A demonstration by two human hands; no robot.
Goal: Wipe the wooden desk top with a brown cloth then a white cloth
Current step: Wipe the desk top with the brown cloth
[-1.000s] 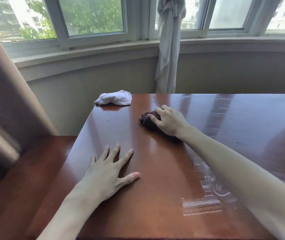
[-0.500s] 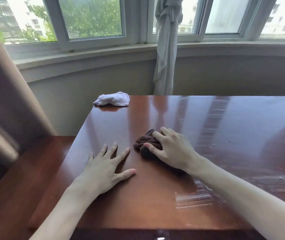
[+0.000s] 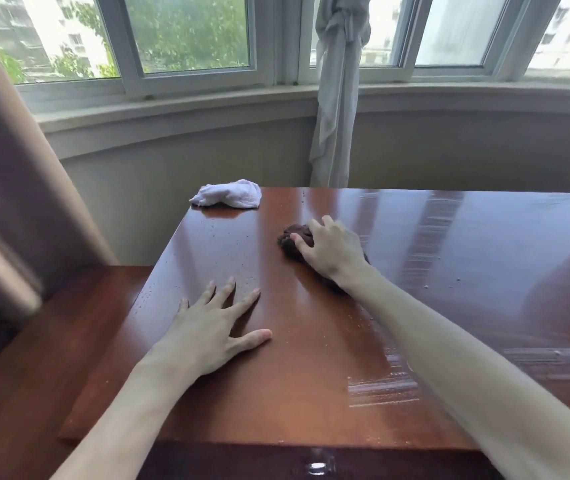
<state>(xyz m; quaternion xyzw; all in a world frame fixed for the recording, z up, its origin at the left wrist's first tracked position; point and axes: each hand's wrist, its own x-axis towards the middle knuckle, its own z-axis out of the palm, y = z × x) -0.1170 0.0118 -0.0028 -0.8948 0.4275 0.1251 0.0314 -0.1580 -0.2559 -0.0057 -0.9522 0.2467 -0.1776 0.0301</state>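
A glossy red-brown wooden desk top (image 3: 311,358) fills the lower view. My right hand (image 3: 332,252) lies over a bunched brown cloth (image 3: 292,239) near the desk's middle, fingers curled round it and pressing it to the wood; most of the cloth is hidden under the palm. My left hand (image 3: 212,325) rests flat on the desk nearer to me, fingers spread, holding nothing. A crumpled white cloth (image 3: 230,197) lies at the far left corner of the desk, apart from both hands.
Wet streaks (image 3: 384,389) shine on the desk's right half. A lower wooden surface (image 3: 34,358) adjoins the desk on the left. A tied grey curtain (image 3: 337,98) hangs behind the far edge, below the windows. A brown curtain (image 3: 6,188) stands at the left.
My right hand has pushed the brown cloth away from me, toward the far edge, after pulling it close half a second ago. My left hand has stayed flat in place.
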